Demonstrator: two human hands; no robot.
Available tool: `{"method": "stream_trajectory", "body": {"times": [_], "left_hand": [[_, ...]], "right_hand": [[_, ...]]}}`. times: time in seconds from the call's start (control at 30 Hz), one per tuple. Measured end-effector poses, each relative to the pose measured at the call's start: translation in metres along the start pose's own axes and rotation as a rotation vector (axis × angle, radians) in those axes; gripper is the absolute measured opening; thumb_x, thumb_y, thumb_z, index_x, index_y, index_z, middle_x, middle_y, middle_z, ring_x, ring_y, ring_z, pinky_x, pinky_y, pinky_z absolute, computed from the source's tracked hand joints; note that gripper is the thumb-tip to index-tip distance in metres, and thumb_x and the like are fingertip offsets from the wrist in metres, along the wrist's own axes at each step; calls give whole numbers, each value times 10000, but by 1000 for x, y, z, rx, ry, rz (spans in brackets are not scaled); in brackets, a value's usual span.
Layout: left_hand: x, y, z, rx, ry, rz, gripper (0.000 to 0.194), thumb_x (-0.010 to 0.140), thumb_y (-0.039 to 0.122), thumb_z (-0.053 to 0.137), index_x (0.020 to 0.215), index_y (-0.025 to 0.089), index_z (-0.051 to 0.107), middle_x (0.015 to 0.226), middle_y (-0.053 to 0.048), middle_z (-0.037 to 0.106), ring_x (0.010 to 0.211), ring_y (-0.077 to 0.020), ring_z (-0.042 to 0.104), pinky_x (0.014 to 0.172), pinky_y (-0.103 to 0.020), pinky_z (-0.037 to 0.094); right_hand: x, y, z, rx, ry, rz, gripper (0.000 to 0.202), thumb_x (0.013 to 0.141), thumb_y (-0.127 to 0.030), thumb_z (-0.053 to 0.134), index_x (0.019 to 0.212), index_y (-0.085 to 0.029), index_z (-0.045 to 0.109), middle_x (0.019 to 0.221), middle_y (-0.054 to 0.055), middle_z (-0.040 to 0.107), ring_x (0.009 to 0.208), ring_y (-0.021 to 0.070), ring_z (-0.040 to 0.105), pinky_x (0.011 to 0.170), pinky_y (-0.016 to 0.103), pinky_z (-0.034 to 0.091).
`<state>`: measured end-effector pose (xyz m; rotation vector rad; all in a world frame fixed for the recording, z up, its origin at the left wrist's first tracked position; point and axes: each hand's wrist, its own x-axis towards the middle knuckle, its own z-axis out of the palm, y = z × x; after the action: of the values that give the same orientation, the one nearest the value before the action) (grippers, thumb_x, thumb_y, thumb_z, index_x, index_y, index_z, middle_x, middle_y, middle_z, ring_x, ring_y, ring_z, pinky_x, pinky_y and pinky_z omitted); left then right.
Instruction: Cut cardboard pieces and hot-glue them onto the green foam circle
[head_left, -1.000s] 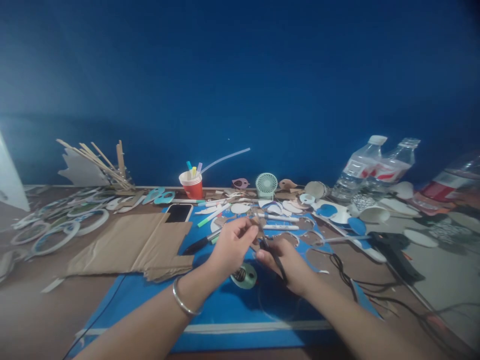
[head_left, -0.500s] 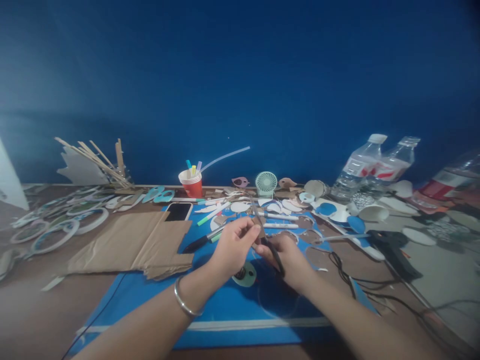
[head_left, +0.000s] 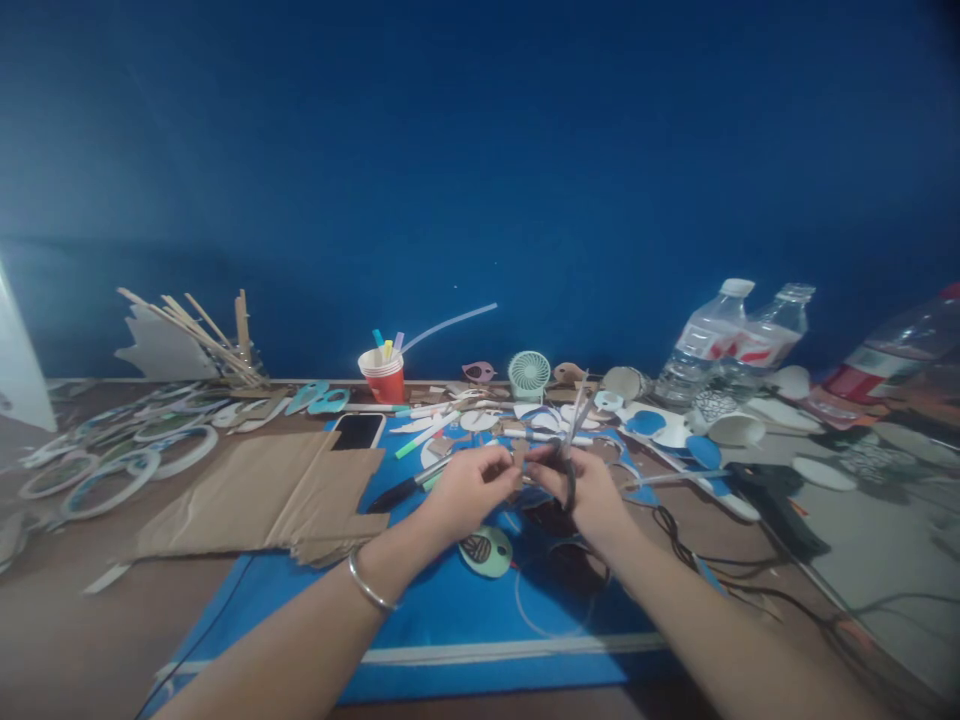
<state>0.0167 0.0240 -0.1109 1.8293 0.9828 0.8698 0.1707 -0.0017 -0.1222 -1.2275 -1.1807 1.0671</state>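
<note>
My right hand [head_left: 581, 490] is closed around the dark handles of a pair of scissors [head_left: 576, 430], whose blades point up and away from me. Beside it, my left hand [head_left: 476, 488] is pinched, its fingertips close to the right ones; a small piece between them is too blurred to name. Below the hands, a pale green bird cutout [head_left: 487, 552] with a dark striped wing lies on the blue mat [head_left: 420, 600]. A clear round disc [head_left: 551, 610] lies next to it.
Brown cardboard [head_left: 232, 495] lies to the left, near a phone [head_left: 358, 432]. Behind stand a red paper cup [head_left: 384, 380] of markers and a small fan [head_left: 529, 375]. On the right are a black glue gun [head_left: 780, 500], its cable and plastic bottles [head_left: 709, 340].
The scissors have swung from a leftward tilt to the right, and their blades have moved away from my left fingers. The bird cutout is now more fully visible.
</note>
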Motion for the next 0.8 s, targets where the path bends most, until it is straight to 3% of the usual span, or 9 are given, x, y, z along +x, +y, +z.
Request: {"method": "stream_trajectory", "body": {"times": [0.13,0.3,0.4,0.57,0.8], "left_hand": [[-2,2,1,131,-112,30,194,761,255,457,606,161,525,599,18,536,568,-113,461,528,-224,327],[0,2,1,119,-142,14,170,742,226,464,595,157,514,570,25,505,539,-105,427,503,-223,307],[1,3,2,-56,-158,-57,127,729,174,429,675,153,542,600,17,509,530,-102,431,503,-223,335],[2,0,6,-505,-84,-219,247,692,88,387,880,171,524,755,-6,552,646,-127,555,619,-264,448],[3,-6,7,-524,8,-207,92,745,188,518,814,162,572,778,-24,605,750,-153,588,691,-280,468]], "right_hand": [[-1,1,2,40,-43,26,216,537,-299,706,612,-140,581,472,-46,475,452,86,387,449,219,325],[-1,4,3,102,-24,52,259,527,-329,720,627,-138,576,481,-41,483,452,86,390,432,215,311],[-1,8,3,143,12,49,244,540,-311,719,619,-142,562,480,-47,466,443,78,368,420,209,280],[1,15,2,226,111,8,217,619,-323,667,627,-149,537,517,-50,443,474,76,360,443,208,270],[-2,20,6,273,129,-3,212,638,-319,662,671,-154,533,515,-45,458,469,87,376,440,211,278]]}}
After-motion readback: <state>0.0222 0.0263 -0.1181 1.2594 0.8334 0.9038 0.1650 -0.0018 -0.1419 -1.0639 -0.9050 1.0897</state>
